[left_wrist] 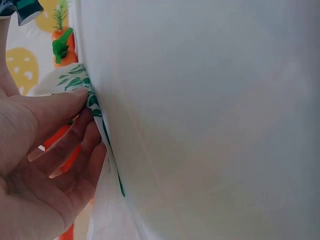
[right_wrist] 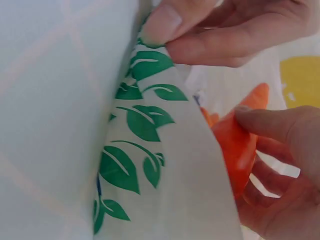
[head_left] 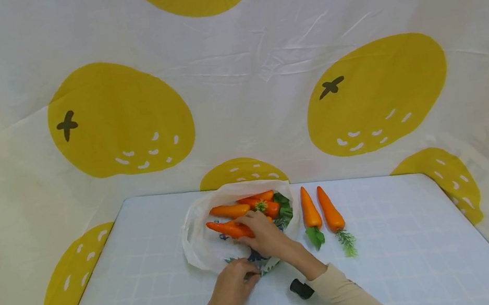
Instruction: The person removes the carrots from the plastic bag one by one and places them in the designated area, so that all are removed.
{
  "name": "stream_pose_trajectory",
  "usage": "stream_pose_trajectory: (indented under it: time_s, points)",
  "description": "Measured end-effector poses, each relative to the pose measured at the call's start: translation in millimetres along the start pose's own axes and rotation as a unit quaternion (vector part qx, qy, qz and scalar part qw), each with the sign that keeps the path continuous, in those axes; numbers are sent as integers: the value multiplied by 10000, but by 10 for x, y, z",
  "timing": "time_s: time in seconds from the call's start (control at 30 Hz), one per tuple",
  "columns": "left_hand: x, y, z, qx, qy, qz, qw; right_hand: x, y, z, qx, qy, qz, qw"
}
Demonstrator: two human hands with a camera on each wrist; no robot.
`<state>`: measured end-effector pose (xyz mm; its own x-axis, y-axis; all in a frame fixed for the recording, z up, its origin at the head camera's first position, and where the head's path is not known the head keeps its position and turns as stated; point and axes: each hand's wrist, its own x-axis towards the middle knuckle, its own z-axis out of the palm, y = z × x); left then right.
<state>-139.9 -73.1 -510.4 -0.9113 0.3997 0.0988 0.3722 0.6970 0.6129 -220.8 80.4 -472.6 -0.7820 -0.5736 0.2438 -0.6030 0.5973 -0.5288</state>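
Note:
A white plastic bag (head_left: 199,256) with green leaf print lies with its mouth spread on the table. My left hand (head_left: 235,284) pinches the bag's near edge between thumb and fingers. Inside the mouth, my right hand (head_left: 262,235) grips an orange carrot (head_left: 227,228), its pointed end toward the left. In the right wrist view the thumb presses on that carrot (right_wrist: 237,142), and the printed edge of the bag hides part of it. Several other carrots (head_left: 230,211) lie behind it in the bag, with green tops (head_left: 284,209) at the right side.
Two carrots lie side by side just right of the bag: one with leafy greens (head_left: 311,211), the other with feathery greens (head_left: 330,211). The table (head_left: 411,249) has a pale checked cover. Behind it hangs a white cloth (head_left: 246,99) printed with big yellow fruit.

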Motion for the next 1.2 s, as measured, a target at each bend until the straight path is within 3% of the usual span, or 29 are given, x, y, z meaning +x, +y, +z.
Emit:
stream_pose_trajectory:
  time_s: [0.27,0.47,0.63,0.87,1.03,1.2]
  points:
    - [21,-8,7,45,-59,-92,9999,-60,19,-202,271,125,311,9991]
    - [13,-15,9,8,-66,-135,9999,-98,87,-301,545,524,135,9970]
    - [16,-18,8,24,-157,-189,9997,-143,150,-367,1150,778,169,9902]
    - [17,-17,0,25,-171,-257,9995,-143,213,-442,1596,1071,403,9805]
    - [10,-4,-1,3,-151,-245,9996,-151,268,-485,2040,1460,590,9662]
    - [3,-16,7,-71,-63,-291,9995,-194,317,-567,2567,1904,959,9427]
